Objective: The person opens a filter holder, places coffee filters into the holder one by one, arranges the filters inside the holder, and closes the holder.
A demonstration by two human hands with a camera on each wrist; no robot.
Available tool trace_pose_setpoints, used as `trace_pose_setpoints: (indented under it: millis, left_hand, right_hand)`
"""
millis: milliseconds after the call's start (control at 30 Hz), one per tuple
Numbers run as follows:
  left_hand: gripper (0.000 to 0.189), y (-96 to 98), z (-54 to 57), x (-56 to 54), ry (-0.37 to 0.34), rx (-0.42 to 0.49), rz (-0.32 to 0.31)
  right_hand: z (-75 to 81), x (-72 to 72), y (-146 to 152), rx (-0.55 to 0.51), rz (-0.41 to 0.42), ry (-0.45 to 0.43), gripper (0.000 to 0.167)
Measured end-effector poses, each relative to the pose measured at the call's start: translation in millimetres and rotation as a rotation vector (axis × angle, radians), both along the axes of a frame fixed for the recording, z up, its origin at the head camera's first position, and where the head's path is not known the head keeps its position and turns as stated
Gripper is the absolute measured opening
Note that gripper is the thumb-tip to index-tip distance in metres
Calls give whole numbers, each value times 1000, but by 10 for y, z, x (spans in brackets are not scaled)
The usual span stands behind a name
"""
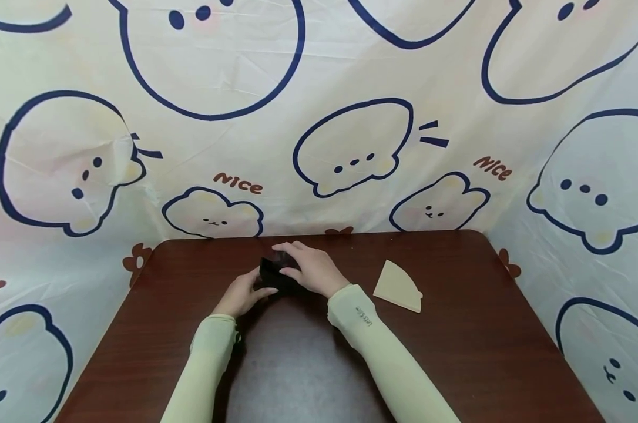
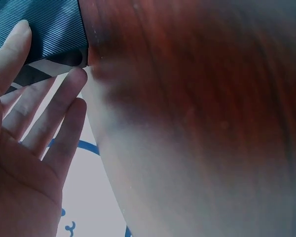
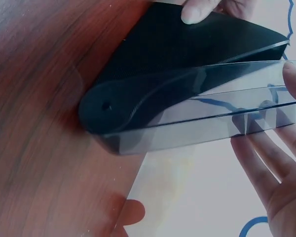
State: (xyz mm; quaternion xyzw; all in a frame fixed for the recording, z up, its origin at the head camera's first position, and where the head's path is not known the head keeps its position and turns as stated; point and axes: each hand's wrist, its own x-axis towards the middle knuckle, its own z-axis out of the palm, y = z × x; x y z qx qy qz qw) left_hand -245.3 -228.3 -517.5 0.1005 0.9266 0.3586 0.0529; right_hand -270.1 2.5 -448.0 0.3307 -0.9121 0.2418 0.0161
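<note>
A black fan-shaped coffee filter case [image 1: 278, 281] with a clear swivel cover [image 3: 187, 140] is held near the table's far edge. My left hand [image 1: 242, 296] grips the black body, its thumb on the finely ribbed face [image 2: 56, 27] and fingers along the underside. With thumb on one side and fingers on the other, my right hand [image 1: 317, 271] holds the clear cover. In the right wrist view the cover is swung out from the body around a round pivot [image 3: 106, 106]. A cream fan-shaped coffee filter paper [image 1: 398, 288] lies flat to the right of the right hand.
The dark reddish-brown table [image 1: 472, 358] has rounded far corners. A pale cloth [image 1: 351, 76] printed with blue cartoon outlines hangs behind it and along both sides. A glossy reflection covers the table's near middle.
</note>
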Motion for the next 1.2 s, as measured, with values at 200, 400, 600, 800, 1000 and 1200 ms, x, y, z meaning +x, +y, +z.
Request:
trace_pose_setpoints:
  millis: [200,400,600,800,1000,1200]
  left_hand:
    - [54,-27,-6,-19,-14,9,6]
    - [61,-18,13,-45,-8,-11,11]
    - [81,23,20,-44,-28,-41,18]
    - [87,10,1,-25,-57,-24,25]
    - [76,-14,0,-26,-16,-19,18]
    - [79,-22,-9,-10,-40,-15,19]
  right_hand:
    - [51,-16,154,-68,-19,-35,55]
    - [46,-69,317,-162,-40,-96,55]
    - [13,-80,509,-228,-64,-123,54]
    - [-27,-75,657,-311,-114,-112,46]
    - [-72,-82,813,-406,-143,-109,39]
    - [-181,-61,1020,-473,-182,-187,30]
